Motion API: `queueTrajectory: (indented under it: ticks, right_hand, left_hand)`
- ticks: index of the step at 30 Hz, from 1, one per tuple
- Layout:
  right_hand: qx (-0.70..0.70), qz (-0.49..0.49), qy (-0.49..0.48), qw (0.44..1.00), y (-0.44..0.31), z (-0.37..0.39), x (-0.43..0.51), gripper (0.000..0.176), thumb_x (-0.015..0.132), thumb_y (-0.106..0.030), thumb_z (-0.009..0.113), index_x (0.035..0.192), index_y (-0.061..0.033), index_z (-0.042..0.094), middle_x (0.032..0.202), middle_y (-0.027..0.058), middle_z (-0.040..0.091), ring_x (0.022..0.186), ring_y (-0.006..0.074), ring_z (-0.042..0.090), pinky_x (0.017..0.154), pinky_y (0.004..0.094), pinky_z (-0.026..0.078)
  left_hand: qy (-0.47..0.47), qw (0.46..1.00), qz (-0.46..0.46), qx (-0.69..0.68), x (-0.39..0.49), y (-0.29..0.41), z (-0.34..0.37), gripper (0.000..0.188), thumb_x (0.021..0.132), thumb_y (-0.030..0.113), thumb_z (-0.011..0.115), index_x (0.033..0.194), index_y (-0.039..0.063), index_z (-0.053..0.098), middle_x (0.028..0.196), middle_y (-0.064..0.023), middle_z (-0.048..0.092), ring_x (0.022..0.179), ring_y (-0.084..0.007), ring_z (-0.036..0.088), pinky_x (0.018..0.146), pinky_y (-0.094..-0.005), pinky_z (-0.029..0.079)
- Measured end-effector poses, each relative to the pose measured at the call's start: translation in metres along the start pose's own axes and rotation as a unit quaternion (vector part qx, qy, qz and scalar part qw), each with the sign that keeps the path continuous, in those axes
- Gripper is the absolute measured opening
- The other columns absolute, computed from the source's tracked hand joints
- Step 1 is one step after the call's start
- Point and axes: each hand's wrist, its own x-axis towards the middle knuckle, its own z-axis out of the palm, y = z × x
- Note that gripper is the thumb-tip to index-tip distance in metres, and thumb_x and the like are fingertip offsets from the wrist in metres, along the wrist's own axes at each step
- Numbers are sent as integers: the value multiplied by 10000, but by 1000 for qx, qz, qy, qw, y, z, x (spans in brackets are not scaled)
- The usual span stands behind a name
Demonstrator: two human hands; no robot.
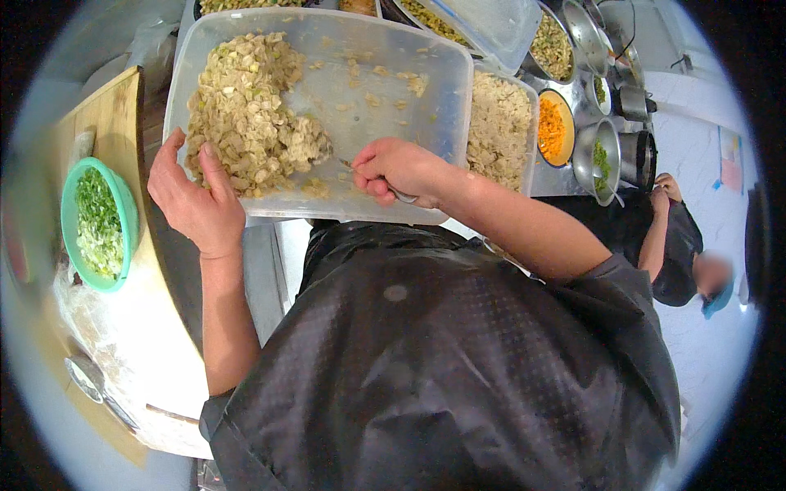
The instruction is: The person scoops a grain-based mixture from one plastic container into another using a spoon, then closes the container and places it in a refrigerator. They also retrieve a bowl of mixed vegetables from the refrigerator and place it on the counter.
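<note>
A large translucent plastic tub lies before me, a heap of pale chopped food piled in its left half. My right hand is closed around a metal spoon, whose far end reaches the right edge of the heap. The spoon's bowl is hidden under food. My left hand rests at the tub's near left corner, thumb and fingers apart on either side of the rim, with the thumb beside the heap. Scattered bits of the food stick to the tub's floor.
On a wooden board at left stands a green bowl of chopped scallions; a metal scoop lies lower. At right are another tub of pale filling, a bowl of orange shreds and several metal bowls. A co-worker stands far right.
</note>
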Motion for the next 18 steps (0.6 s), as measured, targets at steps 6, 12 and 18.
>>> queueTrajectory:
  ticks: [6, 12, 18]
  right_hand:
    - [137, -72, 53, 986, -10, 4, 25, 60, 863, -40, 488, 887, 13, 475, 636, 38, 470, 459, 97, 378, 414, 248, 316]
    - [193, -157, 71, 966, -26, -2, 51, 118, 863, -27, 473, 954, 40, 441, 713, 59, 503, 458, 108, 384, 413, 259, 315]
    - [103, -181, 11, 978, -23, -13, 16, 177, 837, -38, 506, 998, 29, 474, 733, 83, 546, 487, 102, 448, 402, 276, 384]
  left_hand:
    - [-27, 1000, -7, 0, 2, 2, 0, 310, 849, 147, 606, 1120, 14, 540, 1070, -121, 583, 988, -311, 528, 867, -388, 399]
    - [-39, 999, 1, 9, 2, 2, 1, 302, 854, 164, 606, 1109, 12, 547, 1080, -114, 584, 994, -306, 528, 866, -386, 399]
    - [-41, 999, -7, 10, -1, 0, 2, 307, 860, 175, 604, 1115, 13, 548, 1081, -114, 586, 999, -305, 529, 865, -389, 403]
